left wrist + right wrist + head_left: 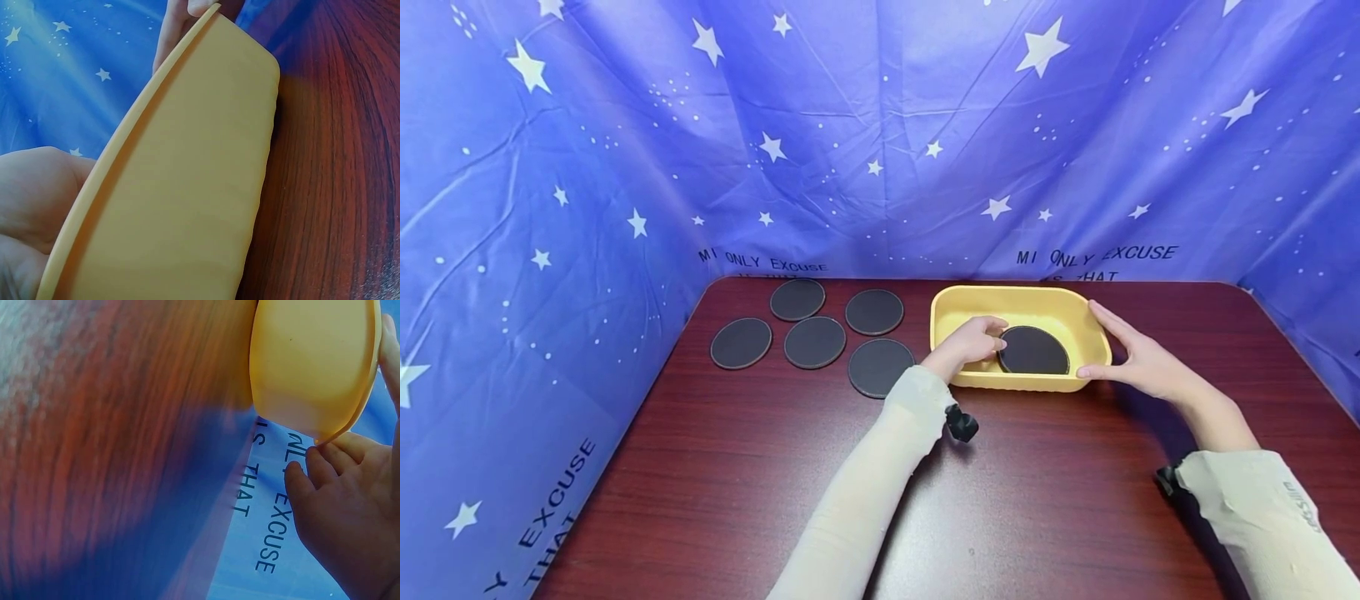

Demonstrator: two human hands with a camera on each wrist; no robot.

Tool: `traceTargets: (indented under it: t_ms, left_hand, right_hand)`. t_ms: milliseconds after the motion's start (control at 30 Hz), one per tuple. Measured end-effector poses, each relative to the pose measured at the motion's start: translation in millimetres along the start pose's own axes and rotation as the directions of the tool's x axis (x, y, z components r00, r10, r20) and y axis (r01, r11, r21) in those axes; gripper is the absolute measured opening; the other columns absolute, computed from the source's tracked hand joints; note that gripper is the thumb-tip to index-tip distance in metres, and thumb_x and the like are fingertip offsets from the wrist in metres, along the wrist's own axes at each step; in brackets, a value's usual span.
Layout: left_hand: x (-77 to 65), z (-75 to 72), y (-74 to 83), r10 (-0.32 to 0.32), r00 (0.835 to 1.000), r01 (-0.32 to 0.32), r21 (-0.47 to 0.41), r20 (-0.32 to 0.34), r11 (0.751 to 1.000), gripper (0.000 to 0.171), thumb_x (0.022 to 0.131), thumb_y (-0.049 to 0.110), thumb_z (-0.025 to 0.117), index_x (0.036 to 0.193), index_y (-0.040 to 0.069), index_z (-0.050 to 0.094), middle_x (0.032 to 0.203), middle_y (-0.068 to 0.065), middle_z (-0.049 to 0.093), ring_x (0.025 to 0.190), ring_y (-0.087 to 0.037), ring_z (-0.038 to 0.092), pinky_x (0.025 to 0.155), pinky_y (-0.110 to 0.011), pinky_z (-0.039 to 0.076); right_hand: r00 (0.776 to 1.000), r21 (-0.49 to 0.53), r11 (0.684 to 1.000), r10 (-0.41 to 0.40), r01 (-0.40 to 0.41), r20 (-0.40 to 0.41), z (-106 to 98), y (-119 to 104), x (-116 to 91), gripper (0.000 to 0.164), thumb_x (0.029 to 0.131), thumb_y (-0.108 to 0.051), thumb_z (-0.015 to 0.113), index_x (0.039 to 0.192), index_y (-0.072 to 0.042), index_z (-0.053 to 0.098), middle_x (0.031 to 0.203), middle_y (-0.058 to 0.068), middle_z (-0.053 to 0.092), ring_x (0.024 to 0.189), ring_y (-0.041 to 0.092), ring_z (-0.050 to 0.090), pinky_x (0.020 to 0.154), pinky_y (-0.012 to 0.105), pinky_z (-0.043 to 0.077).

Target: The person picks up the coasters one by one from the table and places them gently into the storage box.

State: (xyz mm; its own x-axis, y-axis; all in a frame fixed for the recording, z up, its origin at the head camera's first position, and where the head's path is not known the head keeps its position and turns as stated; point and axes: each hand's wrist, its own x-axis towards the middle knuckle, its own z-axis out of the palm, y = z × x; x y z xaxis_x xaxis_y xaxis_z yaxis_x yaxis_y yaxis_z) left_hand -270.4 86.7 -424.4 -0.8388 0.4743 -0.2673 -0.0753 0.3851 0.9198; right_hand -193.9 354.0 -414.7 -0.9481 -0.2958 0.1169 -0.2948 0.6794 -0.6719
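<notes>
A yellow plastic basin (1022, 382) stands at the back of the table, right of the middle. Inside it is a black round coaster (1033, 352), its near edge hidden behind the front wall. My left hand (972, 340) reaches over the basin's left end and pinches the coaster's left edge; in the left wrist view, the basin wall covers its fingertips. Thumb on the near corner and fingers on the far one, my right hand (1146, 362) holds the basin's right end. The right wrist view shows these fingers against the rim.
Left of the basin lie several more black coasters (815, 342) flat on the dark red wooden table (737, 483). The nearest coaster (880, 368) is partly under the left forearm's line. A blue star-patterned curtain (880, 150) closes off the back and sides.
</notes>
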Motion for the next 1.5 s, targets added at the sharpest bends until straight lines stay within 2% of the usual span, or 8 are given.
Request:
traceTargets:
  t_ms: [167,200,233,567,833,1033,1333,1500]
  left_hand:
    - [1.0,0.2,-0.1,-0.005,1.000,0.005,-0.020,0.003,1.000,0.041,0.099,0.002,0.054,0.139,0.006,0.054,0.139,-0.014,0.060,0.121,-0.023,0.061,0.094,-0.029,0.056]
    - [1.1,0.4,-0.3,-0.001,1.000,0.001,-0.034,0.004,0.999,0.041,0.099,0.002,0.053,0.140,0.005,0.053,0.139,-0.015,0.059,0.121,-0.024,0.061,0.094,-0.030,0.056]
    - [-5.5,-0.4,6.0,-0.017,1.000,0.017,-0.043,0.007,0.999,0.042,0.100,0.000,0.050,0.142,0.002,0.050,0.141,-0.018,0.057,0.124,-0.027,0.059,0.097,-0.032,0.055]
    - [-7.4,1.5,7.3,0.003,0.999,-0.007,-0.119,-0.037,0.993,0.043,0.099,0.000,0.053,0.142,-0.001,0.049,0.140,-0.020,0.056,0.125,-0.032,0.059,0.102,-0.039,0.054]
    - [-8.8,1.1,8.8,0.065,0.994,-0.075,-0.121,-0.084,0.990,0.041,0.098,0.004,0.059,0.138,-0.002,0.053,0.134,-0.019,0.061,0.118,-0.033,0.063,0.098,-0.036,0.057]
    - [-7.8,0.8,7.2,0.109,0.991,-0.118,-0.120,-0.081,0.986,0.038,0.098,0.004,0.059,0.136,-0.001,0.056,0.132,-0.019,0.063,0.115,-0.033,0.065,0.093,-0.033,0.059]
    - [-8.2,0.7,5.6,0.169,0.983,-0.178,-0.132,-0.074,0.975,0.036,0.098,0.005,0.059,0.133,-0.001,0.058,0.130,-0.016,0.065,0.119,-0.028,0.064,0.101,-0.039,0.055]
    - [-10.0,-1.2,6.7,0.190,0.979,-0.197,-0.126,-0.067,0.972,0.037,0.098,0.005,0.059,0.134,-0.001,0.057,0.130,-0.016,0.065,0.116,-0.029,0.065,0.099,-0.037,0.057]
  right_hand:
    - [1.000,0.003,1.000,-0.002,0.002,0.000,1,1,0,0.103,0.082,-0.019,0.081,0.160,-0.008,0.014,0.165,0.022,0.016,0.148,-0.006,0.008,0.102,-0.005,0.008]
    - [1.000,0.001,1.000,-0.003,0.003,0.000,1,1,0,0.103,0.082,-0.019,0.081,0.160,-0.008,0.014,0.165,0.023,0.016,0.148,-0.006,0.008,0.102,-0.005,0.008]
    - [1.000,0.002,1.000,-0.003,0.003,0.000,1,1,0,0.103,0.082,-0.019,0.081,0.160,-0.008,0.014,0.165,0.023,0.016,0.147,-0.006,0.008,0.102,-0.004,0.008]
    - [1.000,-0.001,1.000,-0.006,0.006,0.000,0,1,0,0.103,0.082,-0.019,0.080,0.160,-0.008,0.014,0.165,0.023,0.016,0.147,-0.007,0.007,0.102,-0.004,0.007]
    - [1.000,0.002,1.000,0.001,-0.001,-0.001,0,0,0,0.103,0.082,-0.020,0.080,0.160,-0.009,0.014,0.166,0.022,0.015,0.148,-0.006,0.007,0.104,-0.003,0.007]
    - [1.000,0.001,1.000,-0.001,0.001,-0.002,0,1,0,0.103,0.082,-0.020,0.080,0.160,-0.009,0.014,0.165,0.022,0.016,0.148,-0.006,0.007,0.104,-0.003,0.007]
    - [1.000,0.008,1.000,-0.001,0.001,0.001,0,4,0,0.103,0.082,-0.019,0.080,0.160,-0.009,0.013,0.166,0.022,0.015,0.150,-0.001,0.006,0.104,-0.003,0.007]
    - [1.000,0.017,1.000,0.005,-0.005,0.005,0,3,0,0.103,0.083,-0.019,0.080,0.160,-0.010,0.013,0.166,0.021,0.014,0.151,0.003,0.005,0.105,-0.002,0.007]
